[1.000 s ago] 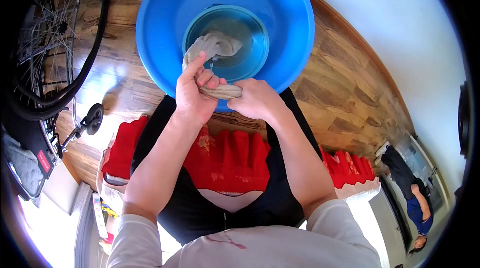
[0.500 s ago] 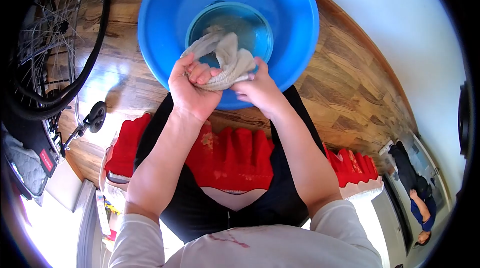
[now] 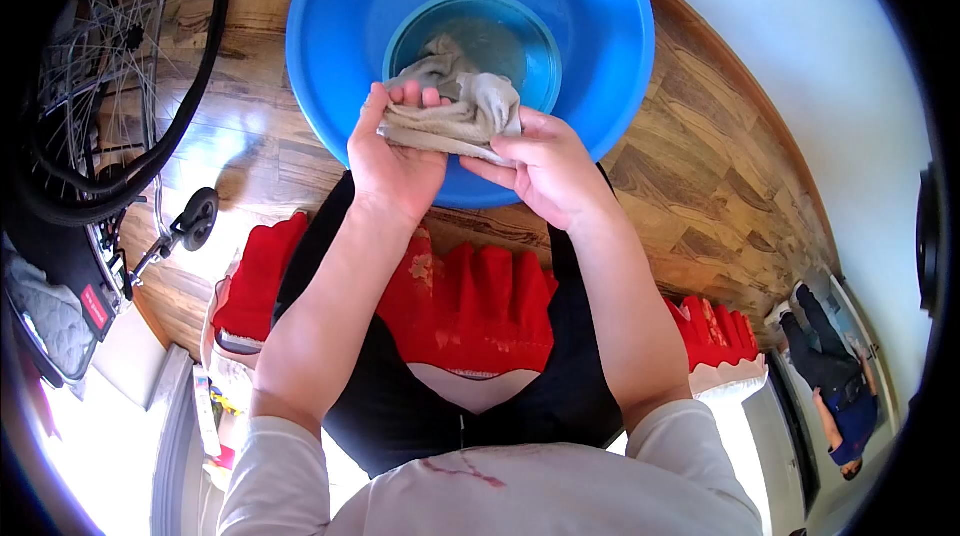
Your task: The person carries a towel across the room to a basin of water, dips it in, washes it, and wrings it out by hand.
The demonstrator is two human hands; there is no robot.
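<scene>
A wet greyish-beige cloth (image 3: pixel 455 121) is stretched between my hands, over the near rim of a large blue basin (image 3: pixel 330 46). My left hand (image 3: pixel 400 151) is palm up with its fingers curled round the cloth's left part. The cloth's right end is pinched between the thumb and fingers of my right hand (image 3: pixel 545 166). Inside the large basin sits a smaller teal basin (image 3: pixel 548 66) with cloudy water (image 3: pixel 500 46). The cloth's far part hangs down into this smaller basin.
A wheel (image 3: pixel 205 66) and small caster (image 3: pixel 197 219) stand on the wooden floor (image 3: pixel 700 176) at the left. Red fabric (image 3: pixel 480 311) covers the seat between my legs. Another person (image 3: pixel 835 371) stands at the far right, beyond the white wall (image 3: pixel 800 46).
The cloth has gone from a twisted roll to a looser, spread bundle. My right hand has turned and shifted its grip, and my left fingers have opened somewhat. The other person's legs and arms have moved.
</scene>
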